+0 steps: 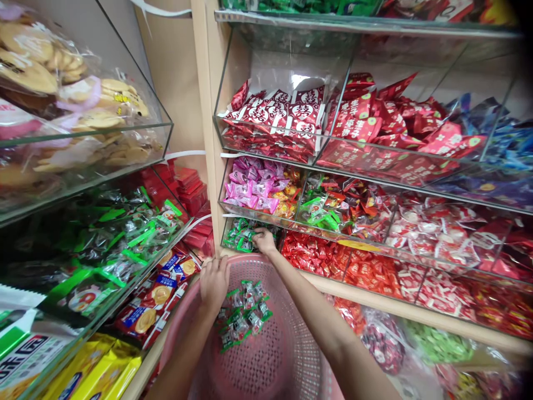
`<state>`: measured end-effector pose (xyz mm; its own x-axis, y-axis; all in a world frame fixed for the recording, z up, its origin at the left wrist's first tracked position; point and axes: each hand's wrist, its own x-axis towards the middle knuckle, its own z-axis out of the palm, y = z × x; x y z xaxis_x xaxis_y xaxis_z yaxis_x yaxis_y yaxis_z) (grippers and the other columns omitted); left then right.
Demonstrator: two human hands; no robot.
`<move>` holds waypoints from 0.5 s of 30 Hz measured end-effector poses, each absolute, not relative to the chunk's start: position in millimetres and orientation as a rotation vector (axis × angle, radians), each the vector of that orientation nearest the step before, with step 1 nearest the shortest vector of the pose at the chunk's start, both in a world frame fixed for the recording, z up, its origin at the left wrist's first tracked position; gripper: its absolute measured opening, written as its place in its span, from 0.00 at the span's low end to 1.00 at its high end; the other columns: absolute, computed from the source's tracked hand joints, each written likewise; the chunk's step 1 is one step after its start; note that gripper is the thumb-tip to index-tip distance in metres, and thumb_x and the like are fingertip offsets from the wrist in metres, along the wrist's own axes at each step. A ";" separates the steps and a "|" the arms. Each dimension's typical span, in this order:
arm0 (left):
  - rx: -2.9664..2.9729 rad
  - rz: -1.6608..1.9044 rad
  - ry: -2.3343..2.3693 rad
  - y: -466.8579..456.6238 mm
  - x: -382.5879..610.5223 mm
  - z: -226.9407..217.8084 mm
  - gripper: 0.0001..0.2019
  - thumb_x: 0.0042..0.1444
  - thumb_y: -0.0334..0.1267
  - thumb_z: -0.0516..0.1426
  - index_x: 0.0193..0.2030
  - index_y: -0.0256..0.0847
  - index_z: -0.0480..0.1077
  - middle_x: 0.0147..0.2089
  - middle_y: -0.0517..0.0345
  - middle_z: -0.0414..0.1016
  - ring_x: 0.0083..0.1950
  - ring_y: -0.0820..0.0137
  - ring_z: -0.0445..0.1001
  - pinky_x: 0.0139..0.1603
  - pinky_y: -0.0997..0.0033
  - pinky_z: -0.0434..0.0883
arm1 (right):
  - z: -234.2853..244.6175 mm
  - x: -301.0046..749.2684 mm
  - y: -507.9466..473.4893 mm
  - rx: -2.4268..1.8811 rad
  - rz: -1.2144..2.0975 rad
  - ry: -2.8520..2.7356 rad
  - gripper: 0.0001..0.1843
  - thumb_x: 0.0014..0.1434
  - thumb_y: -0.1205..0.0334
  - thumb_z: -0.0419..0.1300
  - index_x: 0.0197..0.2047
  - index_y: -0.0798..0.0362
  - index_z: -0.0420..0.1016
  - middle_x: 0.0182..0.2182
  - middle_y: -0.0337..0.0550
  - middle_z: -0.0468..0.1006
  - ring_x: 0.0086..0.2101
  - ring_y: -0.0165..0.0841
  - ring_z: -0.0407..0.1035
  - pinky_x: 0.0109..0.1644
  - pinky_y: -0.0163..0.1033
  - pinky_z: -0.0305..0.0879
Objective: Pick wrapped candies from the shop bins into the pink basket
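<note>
One basket (287,339), left hand (214,283), right hand (264,240).

Pink basket (275,361), near side off-frame.

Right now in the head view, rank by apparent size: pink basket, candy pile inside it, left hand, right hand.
1. pink basket
2. candy pile
3. left hand, gripping the basket rim
4. right hand, in the green-candy bin; it sits farther from the camera, so the order of the two hands is unsure.
</note>
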<state>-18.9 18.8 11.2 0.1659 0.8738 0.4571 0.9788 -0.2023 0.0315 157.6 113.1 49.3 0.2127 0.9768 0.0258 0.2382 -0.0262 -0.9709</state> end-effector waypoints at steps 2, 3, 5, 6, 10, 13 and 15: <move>-2.186 -0.587 -1.788 18.6 -18.6 12.1 0.19 0.62 0.41 0.43 0.53 0.39 0.67 0.44 0.45 0.73 0.45 0.57 0.68 0.45 0.60 0.62 | 54.5 164.1 101.6 -1.440 0.940 -1.198 0.14 0.46 0.64 0.57 0.38 0.54 0.65 0.18 0.31 0.68 0.20 0.27 0.64 0.27 0.32 0.61; -2.190 -0.598 -1.788 18.6 -18.2 12.4 0.19 0.62 0.41 0.43 0.53 0.39 0.67 0.44 0.45 0.73 0.46 0.57 0.68 0.45 0.59 0.62 | 56.9 167.9 93.8 -1.394 0.956 -1.205 0.13 0.46 0.63 0.57 0.38 0.53 0.64 0.19 0.31 0.68 0.21 0.27 0.64 0.28 0.32 0.62; -2.194 -0.603 -1.783 18.7 -17.1 12.9 0.20 0.63 0.42 0.42 0.53 0.39 0.67 0.44 0.44 0.73 0.46 0.57 0.68 0.45 0.59 0.61 | 60.5 175.9 74.9 -1.248 1.013 -1.257 0.12 0.47 0.61 0.57 0.37 0.51 0.62 0.21 0.31 0.67 0.22 0.26 0.63 0.29 0.33 0.61; -2.192 -0.601 -1.782 18.7 -16.3 13.1 0.20 0.63 0.42 0.42 0.53 0.39 0.67 0.44 0.45 0.73 0.45 0.57 0.68 0.44 0.59 0.61 | 61.3 179.8 64.5 -1.167 1.052 -1.312 0.12 0.48 0.59 0.57 0.37 0.51 0.62 0.21 0.31 0.67 0.22 0.26 0.62 0.29 0.33 0.61; -2.189 -0.604 -1.783 19.0 -13.7 12.9 0.21 0.63 0.43 0.42 0.53 0.40 0.68 0.43 0.45 0.73 0.44 0.57 0.68 0.43 0.60 0.61 | 55.4 189.1 27.7 -1.032 1.126 -1.705 0.07 0.51 0.60 0.56 0.34 0.50 0.62 0.23 0.32 0.64 0.23 0.26 0.58 0.28 0.32 0.56; -2.187 -0.603 -1.770 19.6 -13.0 11.7 0.21 0.63 0.43 0.42 0.53 0.39 0.68 0.42 0.45 0.73 0.44 0.57 0.68 0.42 0.60 0.61 | 42.0 183.8 14.0 -1.067 1.136 -1.967 0.03 0.52 0.64 0.54 0.32 0.51 0.62 0.23 0.31 0.61 0.23 0.26 0.54 0.27 0.31 0.53; -2.191 -0.601 -1.756 20.0 -13.3 10.7 0.21 0.63 0.43 0.42 0.53 0.39 0.68 0.41 0.46 0.73 0.43 0.57 0.68 0.42 0.60 0.61 | 31.6 174.8 11.1 -1.111 1.172 -2.059 0.03 0.50 0.66 0.53 0.30 0.51 0.60 0.23 0.31 0.60 0.23 0.25 0.52 0.27 0.31 0.51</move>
